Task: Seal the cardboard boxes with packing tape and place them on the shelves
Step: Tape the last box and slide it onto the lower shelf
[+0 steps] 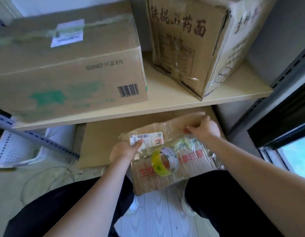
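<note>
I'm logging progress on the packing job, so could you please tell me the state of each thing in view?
Small box: on the floor, top flaps closed, wrinkled tape.
Tape roll: lying on that box.
Left hand: holding the box's label side.
Right hand: pinching tape at the box's far edge.
Two large boxes: taped, shelved.

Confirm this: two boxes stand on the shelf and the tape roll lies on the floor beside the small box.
Not quite. The head view shows the tape roll resting on top of the small box, not on the floor. Two boxes do stand on the shelf.
</note>
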A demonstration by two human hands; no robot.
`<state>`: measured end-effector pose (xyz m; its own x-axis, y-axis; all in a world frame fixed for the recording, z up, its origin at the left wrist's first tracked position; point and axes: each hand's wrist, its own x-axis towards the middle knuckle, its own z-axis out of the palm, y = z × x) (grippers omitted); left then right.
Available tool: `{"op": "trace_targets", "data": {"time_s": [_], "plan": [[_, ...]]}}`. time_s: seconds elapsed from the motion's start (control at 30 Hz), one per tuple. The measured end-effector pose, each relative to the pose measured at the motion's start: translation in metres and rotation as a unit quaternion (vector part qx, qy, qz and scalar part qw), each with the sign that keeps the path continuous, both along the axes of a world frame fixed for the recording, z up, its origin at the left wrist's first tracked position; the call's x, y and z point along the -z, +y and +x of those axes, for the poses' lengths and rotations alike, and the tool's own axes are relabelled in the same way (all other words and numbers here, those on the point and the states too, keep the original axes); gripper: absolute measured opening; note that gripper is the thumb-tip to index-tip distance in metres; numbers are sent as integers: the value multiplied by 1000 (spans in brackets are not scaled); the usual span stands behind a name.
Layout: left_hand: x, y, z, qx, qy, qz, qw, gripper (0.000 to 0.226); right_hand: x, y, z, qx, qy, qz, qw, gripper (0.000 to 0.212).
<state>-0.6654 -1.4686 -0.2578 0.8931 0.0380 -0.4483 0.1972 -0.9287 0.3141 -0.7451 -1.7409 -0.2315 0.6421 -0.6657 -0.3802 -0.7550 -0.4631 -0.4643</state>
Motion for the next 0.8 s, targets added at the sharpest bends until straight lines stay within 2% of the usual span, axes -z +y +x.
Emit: {"op": "trace_targets", "data": {"time_s": [0.07, 0.13, 0.17, 0.23, 0.3, 0.37, 0.43, 0.47, 0.5, 0.53, 0.57, 0.6, 0.63, 0.7, 0.8], "plan": [[8, -11, -2, -29, -46, 7, 998, 94, 7, 22, 3, 3, 31, -30, 999, 100], [10, -24, -5, -52, -102, -22, 993, 108, -1, 46, 0, -1, -33, -92, 995, 89], [13, -27, -6, -21, -147, -18, 989, 105, -6, 59, -2, -18, -89, -111, 990, 80], [20, -31, -9, 79, -196, 3, 977, 81, -13, 90, -7, -77, -147, -104, 981, 75], [30, -29, -7, 109, -170, -38, 979, 64, -13, 118, -20, -215, -121, -112, 963, 77], [33, -30, 0, 109, -159, -85, 978, 59, 0, 127, -31, -346, -110, -188, 913, 62], [31, -35, 11, 96, -148, -93, 980, 56, 17, 117, -33, -418, -156, -243, 861, 38], [30, -36, 16, 90, -141, -89, 982, 55, 25, 110, -32, -432, -198, -230, 849, 27], [30, -39, 20, 85, -134, -82, 984, 54, 27, 106, -33, -432, -226, -176, 855, 19], [30, -41, 24, 79, -124, -79, 986, 54, 24, 105, -33, -401, -244, -96, 878, 15], [31, -42, 26, 74, -118, -77, 987, 54, 18, 104, -35, -329, -245, -11, 912, 16], [31, -43, 26, 70, -116, -78, 988, 54, 10, 104, -36, -228, -243, 81, 939, 20], [31, -45, 27, 68, -120, -84, 987, 54, -2, 102, -37, -120, -254, 163, 946, 25], [31, -47, 29, 65, -118, -96, 986, 53, -28, 97, -39, 34, -290, 256, 922, 27], [31, -54, 40, 39, -106, -104, 988, 48, -44, 98, -55, 144, -238, 317, 907, 31]]}}
